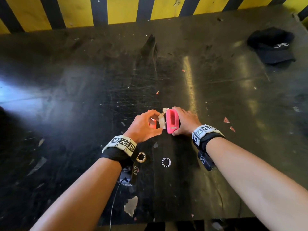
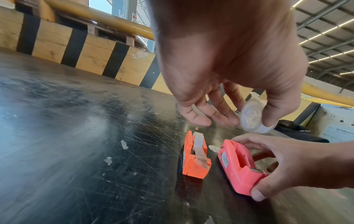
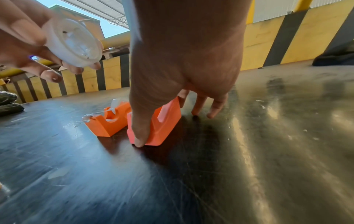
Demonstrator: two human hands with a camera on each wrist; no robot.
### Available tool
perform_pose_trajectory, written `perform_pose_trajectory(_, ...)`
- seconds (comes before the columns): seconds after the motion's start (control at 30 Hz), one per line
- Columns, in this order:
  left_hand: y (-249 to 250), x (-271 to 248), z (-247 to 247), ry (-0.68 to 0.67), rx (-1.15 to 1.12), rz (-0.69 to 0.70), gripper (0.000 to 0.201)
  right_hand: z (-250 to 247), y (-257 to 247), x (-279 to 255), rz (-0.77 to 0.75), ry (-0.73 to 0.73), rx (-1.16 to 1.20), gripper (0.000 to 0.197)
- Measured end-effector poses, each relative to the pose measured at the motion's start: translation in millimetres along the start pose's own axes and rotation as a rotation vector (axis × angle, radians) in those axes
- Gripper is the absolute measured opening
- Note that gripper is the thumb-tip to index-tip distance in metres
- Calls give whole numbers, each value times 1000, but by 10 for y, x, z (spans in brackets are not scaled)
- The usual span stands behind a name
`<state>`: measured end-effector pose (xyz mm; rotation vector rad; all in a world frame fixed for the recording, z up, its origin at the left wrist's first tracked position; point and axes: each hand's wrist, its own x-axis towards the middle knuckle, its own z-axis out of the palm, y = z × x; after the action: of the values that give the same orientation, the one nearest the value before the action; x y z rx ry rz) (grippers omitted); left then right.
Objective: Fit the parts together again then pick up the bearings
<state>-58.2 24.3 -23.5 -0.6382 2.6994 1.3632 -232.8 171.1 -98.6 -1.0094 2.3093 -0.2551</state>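
My left hand pinches a clear tape roll between thumb and fingertips, holding it in the air just above and left of the pink tape dispenser. That dispenser stands on the dark table with its slot empty. My right hand grips it, thumb at the near cutter end and fingers behind the far end. An orange tape dispenser with a tape roll in it sits right beside it on the left, below my left hand. From the right wrist, the roll hangs upper left of both dispensers.
Two small bearing-like rings lie near my wrists. A black cap lies at the far right. A yellow-and-black striped barrier bounds the far edge. Tape scraps dot the scratched table top.
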Motion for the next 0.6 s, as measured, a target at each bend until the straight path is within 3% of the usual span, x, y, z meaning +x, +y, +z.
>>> perform_pose_trajectory(0.37,311,15,-153,18,99,111,53,-223,-230,-556,-224,132,188,122)
perform_pose_trajectory(0.6,526,-6,-218,29,174,162,60,-473,-331,-825,-215,160,202,123)
